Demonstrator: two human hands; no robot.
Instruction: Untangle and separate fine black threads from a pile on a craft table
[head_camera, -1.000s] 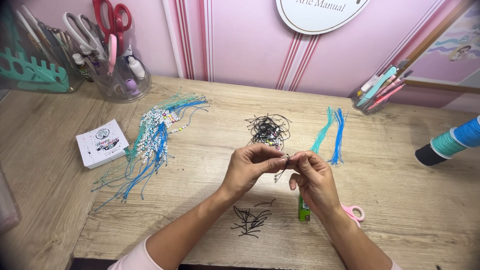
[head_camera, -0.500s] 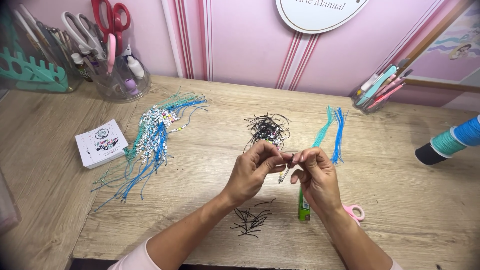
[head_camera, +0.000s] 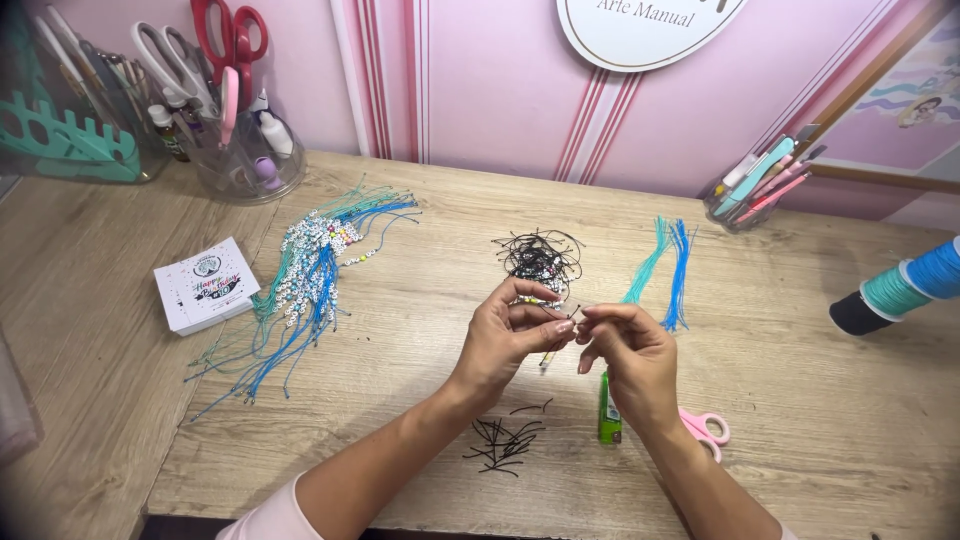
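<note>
Flanking both hands (head_camera: 575, 340): beaded cords (head_camera: 300, 280), pink scissors (head_camera: 705, 430).

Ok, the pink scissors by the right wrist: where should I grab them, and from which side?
Take the pink scissors by the handle loops, coming from the right. The loops lie flat and exposed on the table; the blade end is hidden under the right hand.

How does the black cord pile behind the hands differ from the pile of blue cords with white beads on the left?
The black cord pile is dark, small and tangled into a loose knot; the blue cords with white beads are blue and teal, cover more table, and lie roughly parallel in a long fan. White beads sit in a cluster on the blue ones; hardly any show in the black pile. Both lie on the wooden table, untouched by either hand.
</note>
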